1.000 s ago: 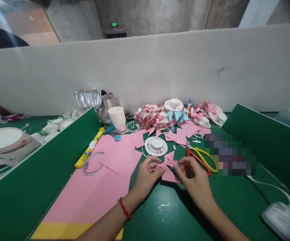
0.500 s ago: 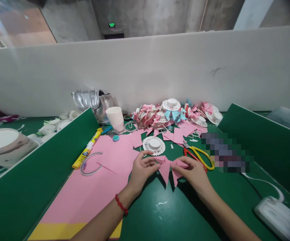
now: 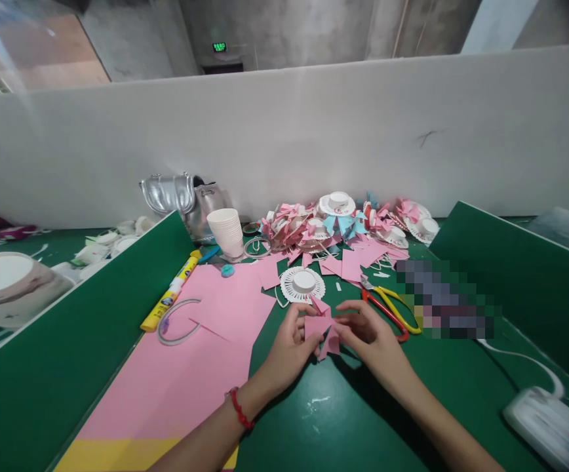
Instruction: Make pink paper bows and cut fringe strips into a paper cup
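A folded pink paper bow (image 3: 318,324) is held up between my two hands, above the green tabletop (image 3: 304,419). My left hand (image 3: 294,337) closes on its left part with thumb and fingers. On the other side, my right hand (image 3: 363,331) pinches the bow near its middle with thumb and fingertips. Just beyond the bow lies a small white hat shape (image 3: 303,283) with a fringed paper brim and a white cord. Scissors (image 3: 390,308) with red and yellow handles rest right of it, close to my right hand.
Pink paper sheets (image 3: 176,380) and a yellow glue tube (image 3: 169,295) lie at the left. Stacked paper cups (image 3: 225,233) stand behind. Decorated little hats (image 3: 314,226) pile up at the back. Green dividers (image 3: 520,262) flank the table; a white power strip (image 3: 550,419) sits front right.
The bow has been turned between my hands, from facing me with both tails down to a sideways, tilted position. My left hand has shifted slightly right, and my hands are closer together.
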`<action>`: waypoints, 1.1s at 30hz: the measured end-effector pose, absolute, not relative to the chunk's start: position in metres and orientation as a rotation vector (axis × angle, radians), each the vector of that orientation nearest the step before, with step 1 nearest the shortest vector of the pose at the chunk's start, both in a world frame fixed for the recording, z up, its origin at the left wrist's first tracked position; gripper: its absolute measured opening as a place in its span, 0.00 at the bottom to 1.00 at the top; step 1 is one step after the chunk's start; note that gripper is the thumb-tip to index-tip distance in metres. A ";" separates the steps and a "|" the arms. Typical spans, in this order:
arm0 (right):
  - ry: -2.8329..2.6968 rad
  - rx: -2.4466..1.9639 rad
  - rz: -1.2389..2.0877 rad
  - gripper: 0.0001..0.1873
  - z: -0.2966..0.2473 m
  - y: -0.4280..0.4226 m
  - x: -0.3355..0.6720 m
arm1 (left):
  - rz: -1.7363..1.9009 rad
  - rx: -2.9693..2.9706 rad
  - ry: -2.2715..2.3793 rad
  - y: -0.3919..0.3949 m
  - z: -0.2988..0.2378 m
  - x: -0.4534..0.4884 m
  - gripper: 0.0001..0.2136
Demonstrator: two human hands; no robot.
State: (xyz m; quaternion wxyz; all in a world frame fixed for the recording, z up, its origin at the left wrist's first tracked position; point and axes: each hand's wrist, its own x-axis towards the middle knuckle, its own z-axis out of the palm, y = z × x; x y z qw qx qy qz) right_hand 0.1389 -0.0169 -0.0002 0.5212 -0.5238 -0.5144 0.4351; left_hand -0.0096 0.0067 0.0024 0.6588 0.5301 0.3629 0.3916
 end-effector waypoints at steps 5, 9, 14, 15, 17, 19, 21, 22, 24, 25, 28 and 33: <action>-1.398 -1.295 0.979 0.05 -0.004 -0.018 0.137 | 0.875 1.259 0.877 0.006 0.002 -0.012 0.12; -1.377 -1.335 0.927 0.05 -0.007 -0.018 0.135 | 1.000 1.415 0.941 0.006 -0.001 -0.014 0.14; -1.347 -1.322 0.924 0.04 -0.004 -0.018 0.134 | 1.087 1.650 1.083 0.007 -0.003 -0.017 0.08; -1.344 -1.317 0.927 0.03 -0.004 -0.018 0.134 | 1.099 1.666 1.100 0.006 -0.003 -0.017 0.07; -1.334 -1.309 0.931 0.04 -0.004 -0.019 0.133 | 1.111 1.679 1.110 0.006 -0.001 -0.018 0.06; -1.315 -1.300 0.932 0.04 -0.003 -0.019 0.133 | 1.102 1.676 1.095 0.005 0.001 -0.018 0.07; -1.291 -1.298 0.931 0.04 -0.002 -0.020 0.132 | 1.092 1.661 1.069 0.004 0.003 -0.018 0.07; -1.280 -1.300 0.930 0.03 -0.001 -0.020 0.132 | 1.089 1.652 1.056 0.004 0.005 -0.018 0.07; -1.261 -1.307 0.924 0.03 0.001 -0.021 0.132 | 1.094 1.630 1.038 0.004 0.006 -0.017 0.05; -1.254 -1.309 0.921 0.03 0.001 -0.021 0.132 | 1.096 1.621 1.034 0.004 0.007 -0.017 0.04; -1.238 -1.303 0.915 0.03 0.003 -0.021 0.131 | 1.099 1.604 1.031 0.004 0.007 -0.017 0.03; -1.227 -1.263 0.934 0.05 0.002 -0.020 0.132 | 1.083 1.582 0.980 0.004 0.008 -0.016 0.03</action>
